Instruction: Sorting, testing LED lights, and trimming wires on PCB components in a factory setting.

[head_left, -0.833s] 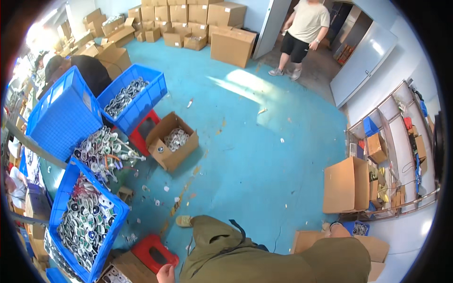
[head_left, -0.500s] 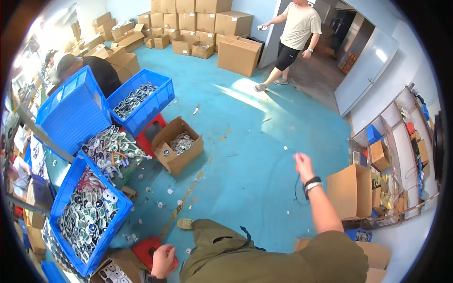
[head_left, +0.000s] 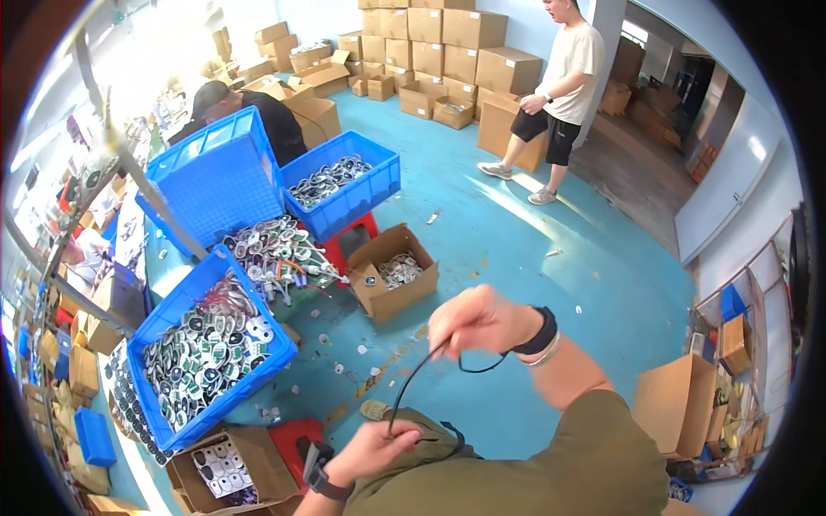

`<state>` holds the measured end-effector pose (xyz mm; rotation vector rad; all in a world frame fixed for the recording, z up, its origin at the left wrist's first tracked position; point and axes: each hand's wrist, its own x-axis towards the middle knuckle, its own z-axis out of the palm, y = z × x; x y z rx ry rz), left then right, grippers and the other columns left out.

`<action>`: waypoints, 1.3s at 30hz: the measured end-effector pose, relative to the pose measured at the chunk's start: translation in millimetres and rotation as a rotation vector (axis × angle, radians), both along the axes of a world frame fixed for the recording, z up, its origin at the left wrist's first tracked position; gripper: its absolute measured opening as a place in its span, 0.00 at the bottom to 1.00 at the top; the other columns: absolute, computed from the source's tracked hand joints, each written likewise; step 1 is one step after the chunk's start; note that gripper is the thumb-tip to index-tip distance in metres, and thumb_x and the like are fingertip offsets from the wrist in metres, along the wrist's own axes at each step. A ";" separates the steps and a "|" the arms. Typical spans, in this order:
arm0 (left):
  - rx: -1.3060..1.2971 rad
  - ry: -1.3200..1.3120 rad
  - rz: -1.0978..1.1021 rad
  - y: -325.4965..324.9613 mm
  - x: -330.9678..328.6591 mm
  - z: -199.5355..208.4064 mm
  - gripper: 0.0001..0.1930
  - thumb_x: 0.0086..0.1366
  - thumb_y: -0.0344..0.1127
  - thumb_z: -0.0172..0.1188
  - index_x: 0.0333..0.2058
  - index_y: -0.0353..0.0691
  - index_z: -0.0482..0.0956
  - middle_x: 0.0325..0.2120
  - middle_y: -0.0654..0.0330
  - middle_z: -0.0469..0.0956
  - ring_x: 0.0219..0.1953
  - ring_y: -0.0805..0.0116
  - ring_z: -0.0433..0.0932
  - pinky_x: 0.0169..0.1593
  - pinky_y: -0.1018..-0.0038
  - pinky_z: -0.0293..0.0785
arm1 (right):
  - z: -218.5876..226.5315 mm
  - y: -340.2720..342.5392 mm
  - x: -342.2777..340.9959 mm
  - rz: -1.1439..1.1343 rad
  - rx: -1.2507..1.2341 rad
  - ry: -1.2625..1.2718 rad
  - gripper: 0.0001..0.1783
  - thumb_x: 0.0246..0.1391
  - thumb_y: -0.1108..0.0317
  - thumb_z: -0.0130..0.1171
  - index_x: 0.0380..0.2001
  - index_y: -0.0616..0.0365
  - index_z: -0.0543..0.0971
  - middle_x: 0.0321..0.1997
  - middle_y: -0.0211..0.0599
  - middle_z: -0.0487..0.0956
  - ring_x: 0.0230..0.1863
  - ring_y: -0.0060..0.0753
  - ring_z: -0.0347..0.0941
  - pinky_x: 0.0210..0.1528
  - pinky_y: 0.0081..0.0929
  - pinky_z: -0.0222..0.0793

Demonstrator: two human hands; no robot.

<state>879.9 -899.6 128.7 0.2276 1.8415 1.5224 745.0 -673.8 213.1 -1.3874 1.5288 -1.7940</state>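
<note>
A thin black cable (head_left: 407, 383) runs between my two hands in front of my lap. My left hand (head_left: 379, 447), low in the view, pinches its lower end between thumb and fingers. Higher up and to the right, my right hand (head_left: 483, 320) is closed round the cable, and a loop of it hangs below that wrist. Nearest my left hand are a red stool (head_left: 297, 440) and an open cardboard box (head_left: 185, 482) with white oval-holed pieces in it.
To the left, a tilted blue bin (head_left: 288, 348) holds many small round parts. Behind it are more parts in a pile (head_left: 280, 258), another blue bin (head_left: 361, 193) and a small cardboard box (head_left: 422, 292). A person (head_left: 572, 77) stands near the doorway; another person (head_left: 275, 129) bends at the left.
My right hand has swung in from the far right with the cable. My left hand has risen and now grips it too. The view has shifted left; the standing person has turned.
</note>
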 end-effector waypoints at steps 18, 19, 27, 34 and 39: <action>0.335 -0.139 0.734 -1.5 -7.4 -14.2 0.07 0.60 0.33 0.48 0.28 0.35 0.70 0.22 0.62 0.72 0.25 0.74 0.73 0.28 0.82 0.70 | -137.1 -45.6 82.1 0.108 0.534 -0.323 0.16 0.52 0.62 0.48 0.39 0.62 0.69 0.30 0.35 0.75 0.33 0.24 0.70 0.37 0.22 0.65; 0.391 -0.160 0.762 -7.3 -6.0 -19.5 0.07 0.60 0.33 0.48 0.28 0.35 0.70 0.22 0.62 0.72 0.26 0.73 0.74 0.29 0.82 0.71 | -135.4 -36.0 81.7 0.127 0.495 -0.415 0.14 0.53 0.63 0.46 0.37 0.61 0.70 0.29 0.32 0.75 0.31 0.21 0.69 0.35 0.21 0.65; -0.309 0.254 0.435 -14.3 22.5 -49.2 0.11 0.55 0.35 0.54 0.34 0.33 0.72 0.25 0.57 0.74 0.26 0.69 0.74 0.29 0.76 0.69 | -120.2 57.5 36.4 -0.192 0.743 -0.472 0.10 0.51 0.66 0.47 0.28 0.63 0.73 0.19 0.30 0.73 0.23 0.20 0.69 0.28 0.18 0.65; -0.122 0.330 -0.170 4.9 37.2 -45.4 0.07 0.51 0.35 0.56 0.28 0.38 0.76 0.22 0.55 0.75 0.26 0.59 0.74 0.30 0.70 0.69 | -93.2 29.2 47.2 -0.294 0.543 -0.282 0.07 0.49 0.70 0.51 0.29 0.62 0.74 0.29 0.29 0.73 0.30 0.18 0.67 0.33 0.16 0.63; -0.360 0.231 -0.275 -5.0 38.9 -56.1 0.09 0.52 0.38 0.55 0.28 0.40 0.76 0.26 0.55 0.75 0.27 0.60 0.74 0.30 0.71 0.69 | -121.8 -22.7 83.9 0.062 0.576 -0.395 0.08 0.50 0.68 0.51 0.31 0.61 0.74 0.27 0.27 0.73 0.30 0.16 0.65 0.33 0.18 0.63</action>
